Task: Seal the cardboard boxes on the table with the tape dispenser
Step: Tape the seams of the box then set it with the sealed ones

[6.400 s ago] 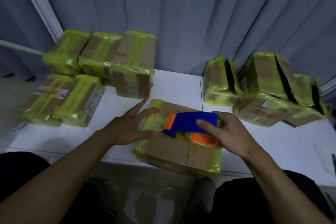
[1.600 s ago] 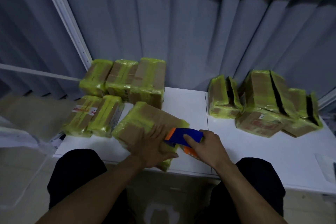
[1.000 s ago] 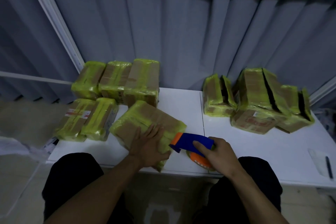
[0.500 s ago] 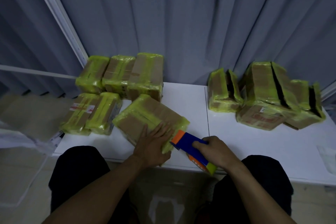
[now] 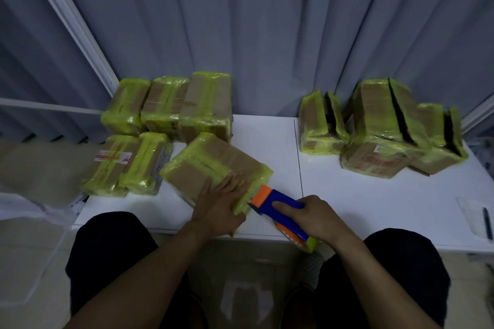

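A cardboard box (image 5: 211,165) wrapped in yellow-green tape lies at an angle near the front of the white table (image 5: 361,200). My left hand (image 5: 220,204) presses flat on its near right corner, fingers straight. My right hand (image 5: 312,218) grips the blue and orange tape dispenser (image 5: 278,208), whose orange tip touches the box's right edge. Its tape roll hangs past the table's front edge.
Several taped boxes (image 5: 165,115) are stacked at the back left. More boxes (image 5: 385,125) with open dark gaps between flaps sit at the back right. A pen (image 5: 488,224) on a paper lies at the far right. Grey curtains hang behind the table.
The box was turned and slid left towards the taped stack. My right hand tilted the dispenser so its roll end points down over the table edge, the tip staying at the box's edge.
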Demonstrator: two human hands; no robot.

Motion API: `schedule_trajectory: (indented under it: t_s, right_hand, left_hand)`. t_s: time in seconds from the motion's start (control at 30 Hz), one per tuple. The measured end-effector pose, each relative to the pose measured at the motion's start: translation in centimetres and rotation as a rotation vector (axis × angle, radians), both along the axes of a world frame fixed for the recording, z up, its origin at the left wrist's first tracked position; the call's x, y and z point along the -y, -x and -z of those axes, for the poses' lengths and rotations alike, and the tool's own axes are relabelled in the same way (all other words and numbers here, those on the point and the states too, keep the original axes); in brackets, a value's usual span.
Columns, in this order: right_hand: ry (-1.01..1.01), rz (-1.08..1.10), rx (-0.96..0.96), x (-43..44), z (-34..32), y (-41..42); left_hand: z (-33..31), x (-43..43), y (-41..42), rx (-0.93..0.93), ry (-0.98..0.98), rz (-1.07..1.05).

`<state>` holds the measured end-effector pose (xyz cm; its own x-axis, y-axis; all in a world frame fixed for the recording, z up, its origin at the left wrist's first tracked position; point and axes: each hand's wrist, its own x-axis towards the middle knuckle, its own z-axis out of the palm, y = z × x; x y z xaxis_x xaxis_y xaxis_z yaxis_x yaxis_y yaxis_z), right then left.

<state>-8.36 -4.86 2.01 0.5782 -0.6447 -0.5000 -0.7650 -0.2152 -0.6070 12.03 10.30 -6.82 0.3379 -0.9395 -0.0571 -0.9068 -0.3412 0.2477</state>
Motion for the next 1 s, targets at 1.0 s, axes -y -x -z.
schedule_trajectory:
  t_s: [1.0]
  right_hand:
    - [-0.034,-0.132,-0.125,1.6,7.4,1.0]
  left_hand:
    - [-0.3,2.9,3.4,-0.287,0.33,-0.396]
